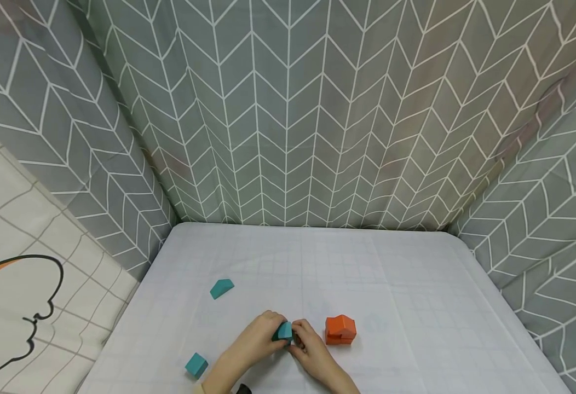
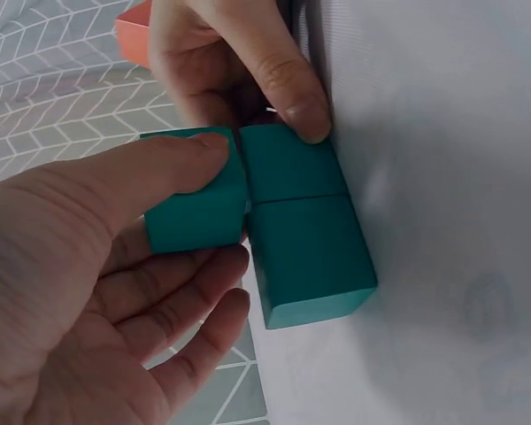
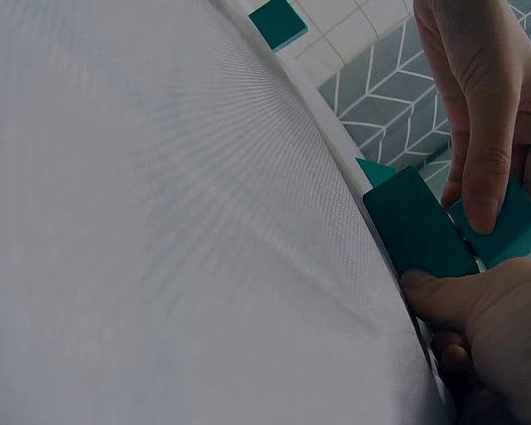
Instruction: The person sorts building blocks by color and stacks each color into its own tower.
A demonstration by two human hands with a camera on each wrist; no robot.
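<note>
My left hand (image 1: 254, 340) pinches a teal block (image 2: 195, 208) between thumb and fingers. That block sits against the upper side of two teal cubes (image 2: 314, 257) standing side by side on the table. From the right, my right hand (image 1: 315, 354) grips the nearer end of this pair, its thumb pressed on one cube (image 2: 288, 164). In the right wrist view the held block (image 3: 511, 228) touches or nearly touches the lower teal piece (image 3: 418, 221); a thin dark gap shows between them. The right hand's other fingers are partly hidden behind the blocks.
An orange block stack (image 1: 340, 330) with a peaked top stands just right of my right hand. A loose teal cube (image 1: 196, 365) lies at the left front, and a teal wedge-like block (image 1: 221, 288) farther back. Patterned curtains (image 1: 288, 109) surround the white table (image 1: 416, 306).
</note>
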